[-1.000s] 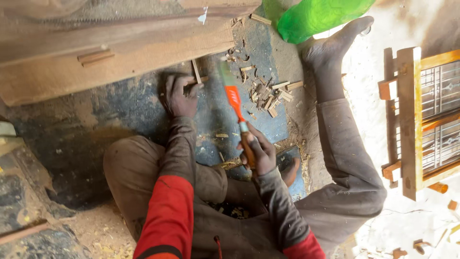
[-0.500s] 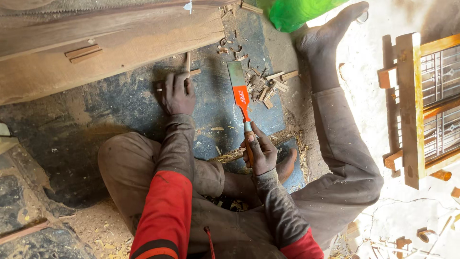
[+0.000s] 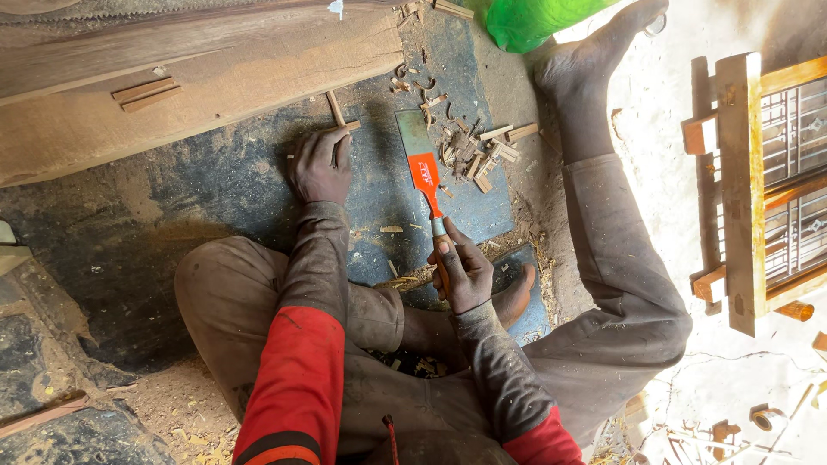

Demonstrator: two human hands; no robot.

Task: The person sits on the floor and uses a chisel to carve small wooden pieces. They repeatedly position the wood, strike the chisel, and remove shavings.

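My right hand (image 3: 461, 274) grips the wooden handle of a wide chisel (image 3: 420, 164) with an orange-red shank and a broad metal blade lying flat on the dark blue floor mat (image 3: 233, 185). My left hand (image 3: 320, 165) rests palm down on the mat, fingers on a thin wooden stick (image 3: 334, 110) beside a small wooden piece. I sit on the ground with my legs spread, the right leg stretched out toward the top right.
A long wooden plank (image 3: 207, 73) with two small slats on it lies across the top. Wood chips and offcuts (image 3: 478, 151) are scattered right of the blade. A green bag (image 3: 534, 21) lies at the top. A wooden frame with a metal grille (image 3: 775, 181) stands at the right.
The chisel has swung from a tilted, raised position down to lie flat and nearly straight on the mat. My left hand stays on the stick. The camera has shifted slightly.
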